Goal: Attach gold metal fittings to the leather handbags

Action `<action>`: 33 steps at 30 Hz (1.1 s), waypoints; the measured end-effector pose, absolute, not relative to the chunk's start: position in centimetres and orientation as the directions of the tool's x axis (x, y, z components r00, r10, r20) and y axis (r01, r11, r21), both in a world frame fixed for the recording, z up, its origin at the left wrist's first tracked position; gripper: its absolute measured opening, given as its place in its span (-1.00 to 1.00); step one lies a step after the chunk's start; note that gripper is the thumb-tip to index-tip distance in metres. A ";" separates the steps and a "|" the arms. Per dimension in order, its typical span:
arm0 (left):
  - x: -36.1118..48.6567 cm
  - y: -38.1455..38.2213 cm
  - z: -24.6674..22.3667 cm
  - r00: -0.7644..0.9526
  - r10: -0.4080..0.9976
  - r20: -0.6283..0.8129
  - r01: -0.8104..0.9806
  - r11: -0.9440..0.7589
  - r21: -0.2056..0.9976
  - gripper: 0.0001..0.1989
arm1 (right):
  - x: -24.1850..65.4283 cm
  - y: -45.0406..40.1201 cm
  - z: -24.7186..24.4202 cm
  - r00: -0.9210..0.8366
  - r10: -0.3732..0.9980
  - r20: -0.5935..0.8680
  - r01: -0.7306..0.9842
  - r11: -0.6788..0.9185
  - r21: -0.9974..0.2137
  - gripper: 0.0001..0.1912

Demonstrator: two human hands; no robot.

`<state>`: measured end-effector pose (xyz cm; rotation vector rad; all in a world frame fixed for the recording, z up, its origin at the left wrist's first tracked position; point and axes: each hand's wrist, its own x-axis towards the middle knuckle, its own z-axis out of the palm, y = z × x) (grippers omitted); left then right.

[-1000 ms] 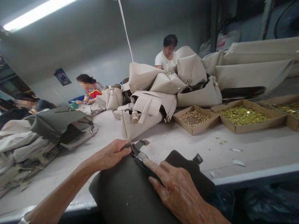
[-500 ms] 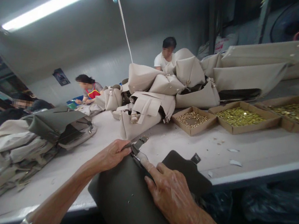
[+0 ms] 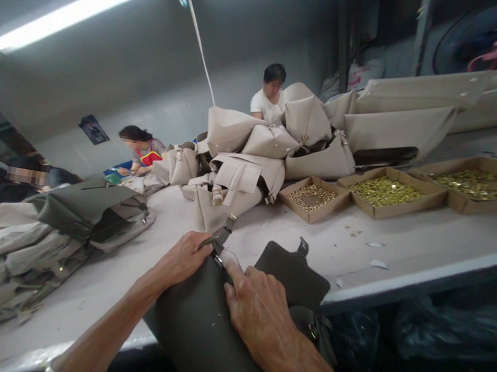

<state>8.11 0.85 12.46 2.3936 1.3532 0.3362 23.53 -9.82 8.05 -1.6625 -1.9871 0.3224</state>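
Note:
A dark grey-green handbag (image 3: 196, 311) lies tilted at the near table edge, two small holes showing in its side. At its top corner my left hand (image 3: 181, 262) is closed, pinching the base of a short strap (image 3: 224, 230) with a metal end. My right hand (image 3: 263, 312) is closed over the bag's upper edge, its index finger, wrapped in a pale cover, pressing beside the strap. Shiny metal shows between the hands, but its shape is partly hidden. The bag's dark flap (image 3: 293, 276) spreads out beyond my right hand.
Beige bags (image 3: 241, 175) are heaped mid-table, with more bags (image 3: 2, 259) piled at left. Cardboard trays of small brass-coloured parts (image 3: 315, 198), (image 3: 388, 191) and a larger tray (image 3: 482, 184) stand at right. Co-workers (image 3: 270, 97) sit across the table. Scraps (image 3: 378, 264) lie near the edge.
The view has shifted slightly, and both hands and the bag appear a little further left. My right hand has drawn closer to my left; the grip on the strap stays.

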 end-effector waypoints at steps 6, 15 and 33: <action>7.4 1.3 11.5 0.454 0.889 0.053 0.782 -0.427 0.454 -0.77 | 23.0 -9.0 8.1 -0.061 0.974 0.219 0.818 0.174 -0.548 -0.62; 6.7 1.4 10.3 0.402 0.912 0.079 0.787 -0.388 0.480 -0.76 | 22.7 -8.2 8.5 -0.077 0.980 0.185 0.740 0.180 -0.648 -0.64; 4.7 -0.7 13.1 0.510 0.855 0.099 0.769 -0.504 0.394 -0.78 | 28.8 -7.4 11.1 -0.324 0.926 0.195 0.411 0.324 -0.852 -0.72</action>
